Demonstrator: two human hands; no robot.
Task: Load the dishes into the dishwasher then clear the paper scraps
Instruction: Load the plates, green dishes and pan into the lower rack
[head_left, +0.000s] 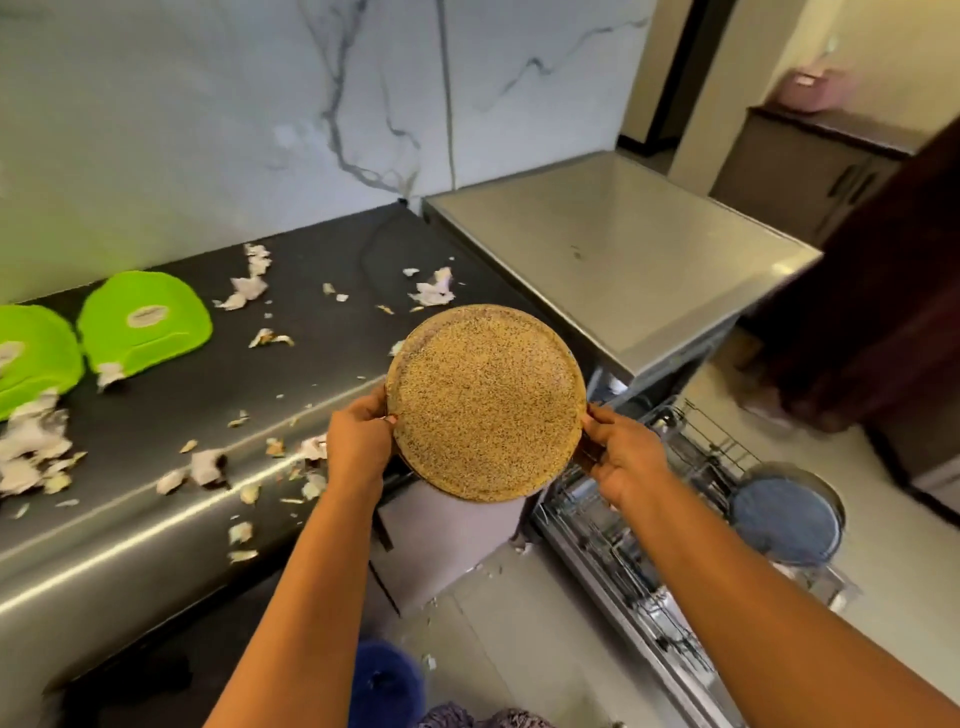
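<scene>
The left hand (358, 441) and right hand (618, 457) curl their fingers round the rim of the round, flat, speckled tan plate (485, 402), between the shiny dark counter (311, 270) with torn white paper scraps (31, 452) and the wire dishwasher rack (623, 561), while the oval labels on two green plastic bowls (145, 322) are too blurry to read.

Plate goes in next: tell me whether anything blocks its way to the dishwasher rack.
Nothing visible does. The left hand and right hand hold the speckled plate above and beside the pulled-out rack. A blue dish stands at its far side, off the path.
</scene>
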